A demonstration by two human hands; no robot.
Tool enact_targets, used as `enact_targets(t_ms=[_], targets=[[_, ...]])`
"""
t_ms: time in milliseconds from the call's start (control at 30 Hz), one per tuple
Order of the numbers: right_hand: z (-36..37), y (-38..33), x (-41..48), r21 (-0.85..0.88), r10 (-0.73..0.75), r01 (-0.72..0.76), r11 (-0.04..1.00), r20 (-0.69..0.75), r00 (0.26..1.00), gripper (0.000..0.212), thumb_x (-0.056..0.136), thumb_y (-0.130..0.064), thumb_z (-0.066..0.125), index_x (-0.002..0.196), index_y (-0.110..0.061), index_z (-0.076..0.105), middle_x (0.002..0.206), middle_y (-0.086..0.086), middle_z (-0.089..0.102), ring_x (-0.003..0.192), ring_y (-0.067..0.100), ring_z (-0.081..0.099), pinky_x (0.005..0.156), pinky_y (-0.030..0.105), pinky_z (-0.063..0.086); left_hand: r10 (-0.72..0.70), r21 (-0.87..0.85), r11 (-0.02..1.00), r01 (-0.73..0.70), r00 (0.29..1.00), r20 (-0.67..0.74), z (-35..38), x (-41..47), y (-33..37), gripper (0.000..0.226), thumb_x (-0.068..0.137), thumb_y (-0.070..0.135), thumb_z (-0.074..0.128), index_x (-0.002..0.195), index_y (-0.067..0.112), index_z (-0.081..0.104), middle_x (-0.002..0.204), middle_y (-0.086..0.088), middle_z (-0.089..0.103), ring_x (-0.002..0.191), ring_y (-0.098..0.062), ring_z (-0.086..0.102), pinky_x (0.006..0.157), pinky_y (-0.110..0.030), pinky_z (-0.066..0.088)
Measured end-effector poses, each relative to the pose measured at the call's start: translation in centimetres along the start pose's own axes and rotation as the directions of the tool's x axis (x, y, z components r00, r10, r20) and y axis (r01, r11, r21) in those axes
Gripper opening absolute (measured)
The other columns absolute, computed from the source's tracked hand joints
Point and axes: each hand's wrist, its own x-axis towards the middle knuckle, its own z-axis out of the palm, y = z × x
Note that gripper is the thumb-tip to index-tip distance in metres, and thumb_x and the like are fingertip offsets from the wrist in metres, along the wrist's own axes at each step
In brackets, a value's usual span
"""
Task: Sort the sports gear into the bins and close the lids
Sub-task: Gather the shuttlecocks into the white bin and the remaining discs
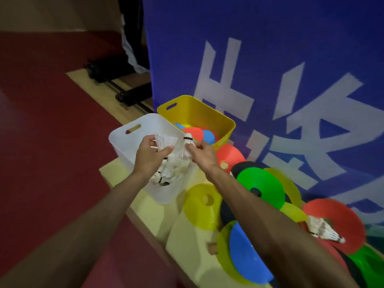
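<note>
A white bin stands on the pale floor strip, with several white shuttlecocks inside. Over it my left hand grips a shuttlecock by its feathers. My right hand pinches another shuttlecock, cork end up. Behind stands a yellow bin holding red and blue disc cones. More disc cones lie to the right: red, green, yellow and blue. One shuttlecock rests on a red cone at far right.
A blue banner with large white characters stands upright behind the bins and cones. Dark red flooring covers the left. A black metal stand base lies beyond the yellow bin. No lids are in view.
</note>
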Motion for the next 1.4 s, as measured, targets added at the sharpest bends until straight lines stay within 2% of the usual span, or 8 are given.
enact_targets(t_ms=[167, 367, 567, 733, 867, 1100, 1200, 1400], targets=[[4.6, 0.7, 2.0, -0.018, 0.051, -0.050, 0.999, 0.033, 0.998, 0.042, 0.060, -0.059, 0.062, 0.081, -0.023, 0.054, 0.075, -0.008, 0.054, 0.085, 0.021, 0.062, 0.085, 0.047, 0.054, -0.063, 0.049, 0.997, 0.064, 0.998, -0.011, -2.4, 2.3, -3.5, 0.043, 0.076, 0.022, 0.078, 0.105, 0.018, 0.047, 0.101, -0.002, 0.058, 0.084, -0.016, 0.060, 0.070, -0.026, 0.046], [5.3, 2.0, 3.1, -0.056, 0.080, -0.082, 0.995, -0.034, 0.996, 0.032, 0.079, -0.045, 0.067, 0.097, -0.019, 0.058, 0.094, -0.002, 0.061, 0.089, 0.020, 0.059, 0.075, 0.032, 0.045, -0.116, 0.042, 0.992, 0.115, 0.993, 0.007, -1.5, 3.3, -4.5, 0.050, 0.081, 0.023, 0.074, 0.119, 0.016, 0.042, 0.096, 0.005, 0.053, 0.089, -0.014, 0.055, 0.078, -0.023, 0.039], [6.4, 2.3, 4.4, -0.034, 0.086, -0.086, 0.996, -0.015, 0.996, 0.043, 0.078, -0.054, 0.065, 0.096, -0.015, 0.066, 0.098, 0.001, 0.068, 0.096, 0.023, 0.063, 0.088, 0.046, 0.053, -0.191, 0.087, 0.978, 0.189, 0.982, 0.007, -1.4, 4.7, -5.5, 0.074, 0.085, 0.030, 0.069, 0.142, 0.012, 0.026, 0.117, -0.005, 0.057, 0.116, -0.025, 0.053, 0.102, -0.037, 0.040], [5.3, 2.3, 4.4, -0.036, 0.056, -0.056, 0.998, -0.008, 0.998, 0.013, 0.084, -0.023, 0.061, 0.088, -0.014, 0.069, 0.086, -0.004, 0.065, 0.091, 0.023, 0.064, 0.086, 0.042, 0.054, -0.207, 0.076, 0.975, 0.207, 0.978, -0.003, -0.5, 5.4, -4.6, 0.079, 0.089, 0.031, 0.063, 0.149, 0.012, 0.015, 0.146, -0.012, 0.040, 0.131, -0.027, 0.043, 0.107, -0.038, 0.036], [1.9, 3.0, 4.3, -0.020, 0.041, -0.042, 0.999, -0.056, 0.998, 0.009, 0.085, -0.013, 0.061, 0.090, -0.017, 0.067, 0.085, -0.004, 0.064, 0.081, 0.017, 0.059, 0.070, 0.029, 0.050, -0.178, 0.184, 0.968, 0.172, 0.984, 0.015, 1.4, 5.1, -3.7, 0.069, 0.088, 0.026, 0.061, 0.147, 0.015, 0.027, 0.148, -0.010, 0.033, 0.132, -0.028, 0.040, 0.106, -0.043, 0.038], [-9.2, 7.2, 1.6, -0.002, 0.117, -0.123, 0.992, -0.294, 0.949, 0.009, 0.083, -0.019, 0.060, 0.078, -0.024, 0.066, 0.080, -0.001, 0.066, 0.080, 0.019, 0.063, 0.074, 0.032, 0.049, 0.073, 0.180, 0.976, -0.121, 0.965, 0.251, 10.2, 1.2, -0.6, 0.031, 0.084, 0.004, 0.056, 0.113, 0.011, 0.062, 0.123, -0.009, 0.050, 0.100, -0.020, 0.061, 0.086, -0.030, 0.049], [-15.3, 10.1, -0.8, 0.037, 0.204, -0.205, 0.978, -0.389, 0.899, 0.010, 0.086, -0.018, 0.059, 0.077, -0.023, 0.063, 0.083, 0.003, 0.066, 0.075, 0.019, 0.061, 0.063, 0.032, 0.046, 0.125, 0.175, 0.962, -0.211, 0.905, 0.407, 15.9, -1.7, 0.3, 0.027, 0.081, 0.001, 0.058, 0.104, 0.014, 0.064, 0.112, -0.004, 0.060, 0.080, -0.012, 0.059, 0.076, -0.021, 0.043], [-26.8, 17.3, -6.1, 0.026, 0.313, -0.357, 0.934, -0.545, 0.778, 0.010, 0.082, -0.015, 0.061, 0.085, -0.021, 0.070, 0.090, 0.006, 0.072, 0.091, 0.026, 0.067, 0.083, 0.038, 0.051, 0.091, 0.130, 0.961, -0.243, 0.726, 0.681, 26.1, -8.3, 0.6, 0.029, 0.083, -0.002, 0.057, 0.105, 0.015, 0.063, 0.104, 0.001, 0.062, 0.081, -0.012, 0.057, 0.074, -0.019, 0.041]])
